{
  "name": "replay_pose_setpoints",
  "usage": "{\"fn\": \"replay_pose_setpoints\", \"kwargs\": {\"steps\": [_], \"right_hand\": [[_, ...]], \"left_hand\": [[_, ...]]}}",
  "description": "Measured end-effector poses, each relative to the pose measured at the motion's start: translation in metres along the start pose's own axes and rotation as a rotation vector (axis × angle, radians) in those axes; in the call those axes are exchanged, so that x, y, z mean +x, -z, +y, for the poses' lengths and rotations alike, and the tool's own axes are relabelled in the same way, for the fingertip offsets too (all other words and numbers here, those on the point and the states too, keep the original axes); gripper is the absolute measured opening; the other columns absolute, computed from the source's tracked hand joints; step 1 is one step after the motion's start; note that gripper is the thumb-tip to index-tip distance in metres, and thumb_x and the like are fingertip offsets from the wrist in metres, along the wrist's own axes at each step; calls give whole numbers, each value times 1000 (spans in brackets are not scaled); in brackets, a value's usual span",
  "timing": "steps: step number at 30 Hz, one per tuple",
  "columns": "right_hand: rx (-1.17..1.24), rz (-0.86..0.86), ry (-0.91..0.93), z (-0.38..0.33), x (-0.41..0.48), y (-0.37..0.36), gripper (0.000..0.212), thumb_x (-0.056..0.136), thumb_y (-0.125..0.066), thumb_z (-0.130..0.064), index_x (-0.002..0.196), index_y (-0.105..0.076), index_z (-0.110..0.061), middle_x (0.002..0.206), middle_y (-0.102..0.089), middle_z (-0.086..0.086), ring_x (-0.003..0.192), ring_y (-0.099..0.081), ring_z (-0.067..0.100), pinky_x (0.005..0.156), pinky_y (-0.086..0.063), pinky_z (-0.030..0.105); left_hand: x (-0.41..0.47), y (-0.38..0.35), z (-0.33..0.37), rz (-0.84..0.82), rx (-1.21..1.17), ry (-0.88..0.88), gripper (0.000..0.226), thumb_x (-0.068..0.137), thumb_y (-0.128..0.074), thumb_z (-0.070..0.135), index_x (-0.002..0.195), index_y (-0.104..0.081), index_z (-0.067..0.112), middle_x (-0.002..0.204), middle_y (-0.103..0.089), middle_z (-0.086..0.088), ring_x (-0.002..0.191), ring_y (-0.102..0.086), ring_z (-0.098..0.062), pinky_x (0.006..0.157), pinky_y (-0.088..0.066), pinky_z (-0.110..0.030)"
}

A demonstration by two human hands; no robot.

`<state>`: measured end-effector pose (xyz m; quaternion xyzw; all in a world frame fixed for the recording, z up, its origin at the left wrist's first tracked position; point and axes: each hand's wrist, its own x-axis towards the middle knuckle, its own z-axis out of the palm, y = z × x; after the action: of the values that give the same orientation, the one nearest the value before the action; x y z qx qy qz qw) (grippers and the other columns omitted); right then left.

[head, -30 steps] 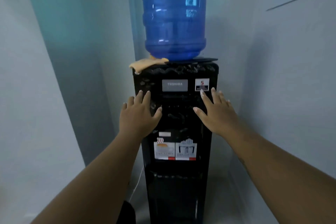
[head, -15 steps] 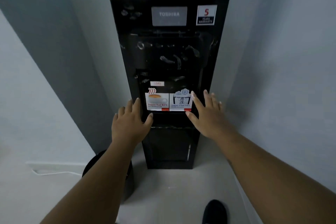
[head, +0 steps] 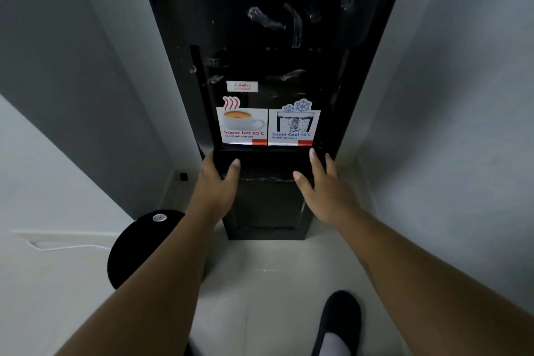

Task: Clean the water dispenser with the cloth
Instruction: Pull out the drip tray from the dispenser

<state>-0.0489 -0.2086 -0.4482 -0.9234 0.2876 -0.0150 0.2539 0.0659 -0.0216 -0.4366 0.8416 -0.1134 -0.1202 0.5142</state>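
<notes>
Both grips are empty. The left grip and right grip have fingers straight and spread at the lower front of the water dispenser, seemingly touching it just under the hot-drink sticker and cold-water sticker. The black cabinet fills the upper centre of the frame, glossy and streaked with smears. It looks rigid, slick and probably heavy, so it is best steadied by its side edges. The cloth is out of view.
</notes>
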Motion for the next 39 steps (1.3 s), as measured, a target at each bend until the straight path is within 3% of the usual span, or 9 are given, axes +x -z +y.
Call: {"fn": "replay_pose_setpoints", "kwargs": {"steps": [2, 5, 8, 10, 14, 20, 24, 32, 39], "right_hand": [[224, 27, -15, -1, 8, -5, 69, 98, -31, -60, 155, -1, -33, 162, -9, 3, 145, -25, 29, 111, -31, 48], [494, 119, -75, -6, 19, -7, 63, 101, -34, -51, 154, -11, -26, 155, -31, 8, 137, -39, 28, 105, -36, 42], [609, 211, -195, -7, 28, -4, 47, 103, -32, -46, 138, -33, -15, 119, -58, 11, 105, -57, 29, 80, -45, 34], [737, 234, -298, -4, 39, -3, 42, 103, -31, -47, 122, -43, -12, 100, -59, 5, 96, -60, 28, 81, -53, 45], [1072, 16, -500, -4, 49, 0, 53, 102, -26, -54, 128, -50, -14, 117, -59, 4, 97, -63, 25, 68, -60, 36], [1023, 46, -539, -9, 54, -4, 63, 101, -24, -58, 143, -43, -15, 142, -51, 8, 73, -67, 19, 52, -57, 28], [1013, 53, -538, -10, 52, -2, 60, 102, -25, -55, 145, -41, -16, 145, -46, 7, 72, -64, 17, 61, -60, 31], [965, 83, -500, -9, 54, 4, 61, 102, -26, -55, 141, -45, -11, 138, -55, 10, 60, -69, 18, 53, -58, 30], [969, 104, -499, -15, 60, 15, 63, 101, -27, -56, 136, -49, -9, 133, -58, 11, 69, -71, 24, 47, -54, 26]], "left_hand": [[10, -5, 2, 50, -104, 87, 60, 100, -46, 48, 149, -31, 16, 136, -51, 1, 131, -46, -22, 99, -37, -31], [30, -8, -5, 52, -154, 249, 68, 94, -34, 67, 137, -48, 15, 131, -59, -5, 115, -60, -29, 94, -50, -40], [43, -8, -6, 36, -304, 416, 66, 99, -25, 63, 130, -53, 12, 114, -66, -17, 89, -69, -33, 66, -57, -36], [50, -7, -6, 3, -374, 488, 66, 100, -23, 62, 131, -52, 11, 111, -67, -19, 85, -70, -33, 62, -57, -37], [54, -7, -9, -22, -386, 483, 65, 101, -23, 61, 125, -56, 10, 104, -70, -19, 79, -71, -32, 61, -58, -37], [57, -7, -11, 5, -321, 457, 68, 101, -23, 59, 123, -58, 6, 101, -70, -19, 67, -68, -25, 42, -51, -25], [57, -5, -9, -6, -287, 448, 66, 102, -21, 59, 122, -55, 6, 102, -68, -18, 70, -66, -25, 42, -49, -25], [56, -6, -3, 5, -316, 518, 57, 102, -21, 58, 112, -51, 11, 88, -62, -13, 67, -62, -26, 44, -46, -30], [66, 2, 9, 1, -278, 466, 69, 102, -19, 58, 129, -51, 4, 94, -64, -21, 60, -61, -29, 41, -47, -29]]}}
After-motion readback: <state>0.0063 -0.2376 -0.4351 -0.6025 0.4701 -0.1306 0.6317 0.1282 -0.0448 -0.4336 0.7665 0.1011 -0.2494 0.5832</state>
